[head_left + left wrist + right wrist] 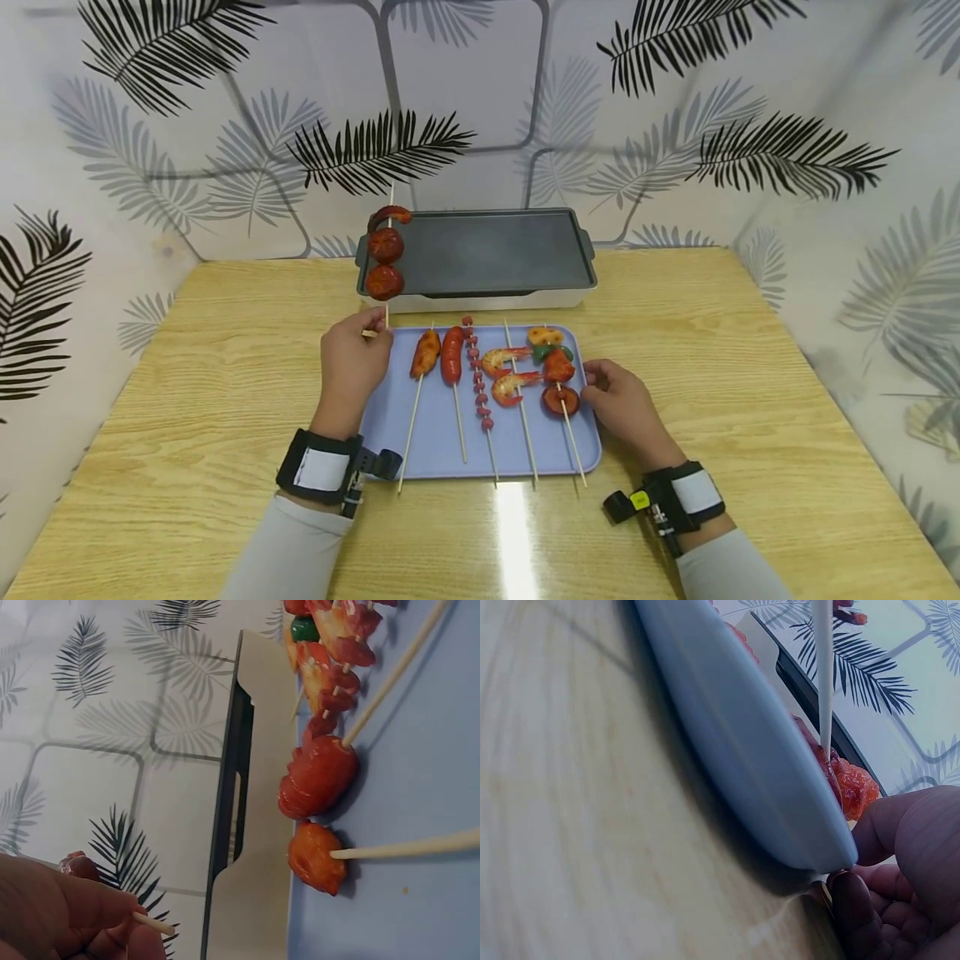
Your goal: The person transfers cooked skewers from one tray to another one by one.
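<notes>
My left hand [356, 360] pinches the lower stick of a skewer [386, 247] strung with two round, dark red slices and a curled, tentacle-like piece. The skewer points away from me and overlaps the left end of the grill plate [495, 250] in the head view. In the left wrist view the butt of the stick [154, 923] pokes out past the fingers. My right hand [622, 408] grips the right edge of the blue-grey tray [437, 442], thumb above and fingers under its rim [840, 851].
On the tray lie several skewers: a browned meat piece [426, 354], a sausage [452, 356], small pink pieces [480, 388], two shrimp [513, 386] and a mixed skewer [559, 367]. Behind the tray stands the grill, close to the leaf-patterned backdrop [465, 75]. Wooden tabletop [225, 375] surrounds both.
</notes>
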Demonstrator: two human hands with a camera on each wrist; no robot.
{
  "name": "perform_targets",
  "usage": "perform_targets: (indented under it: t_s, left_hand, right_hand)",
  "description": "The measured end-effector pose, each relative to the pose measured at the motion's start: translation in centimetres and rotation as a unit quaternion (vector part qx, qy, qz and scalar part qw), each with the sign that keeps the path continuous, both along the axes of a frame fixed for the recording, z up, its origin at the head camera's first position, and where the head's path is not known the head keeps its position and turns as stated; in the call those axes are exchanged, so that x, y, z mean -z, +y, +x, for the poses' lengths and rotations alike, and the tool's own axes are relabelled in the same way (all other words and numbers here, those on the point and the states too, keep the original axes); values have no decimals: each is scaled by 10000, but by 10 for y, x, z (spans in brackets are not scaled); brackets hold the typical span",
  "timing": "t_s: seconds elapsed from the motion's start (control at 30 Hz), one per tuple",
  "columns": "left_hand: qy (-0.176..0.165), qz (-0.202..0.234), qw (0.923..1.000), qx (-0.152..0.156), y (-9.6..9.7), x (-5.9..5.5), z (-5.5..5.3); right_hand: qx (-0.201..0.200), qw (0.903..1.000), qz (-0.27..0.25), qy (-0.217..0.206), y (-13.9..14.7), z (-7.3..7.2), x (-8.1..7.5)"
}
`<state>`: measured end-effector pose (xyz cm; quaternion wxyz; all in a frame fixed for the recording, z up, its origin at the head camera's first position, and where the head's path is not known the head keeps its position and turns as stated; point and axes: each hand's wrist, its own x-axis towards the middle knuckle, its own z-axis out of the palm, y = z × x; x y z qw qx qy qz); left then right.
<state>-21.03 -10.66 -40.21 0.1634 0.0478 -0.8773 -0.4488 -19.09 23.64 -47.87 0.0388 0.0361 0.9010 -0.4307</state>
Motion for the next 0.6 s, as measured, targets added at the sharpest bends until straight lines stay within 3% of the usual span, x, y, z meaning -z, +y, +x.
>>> perform_targets:
  t_s: [0.23,0.6]
  left_hand:
    - [2,-14,10000,18,6,-4,15]
    - [-249,-265,9993,66,9,1,35]
  right_hand:
    - [-70,10000,22,15,1,1,1]
    - [-109,9999,68,-48,0,-1,-2]
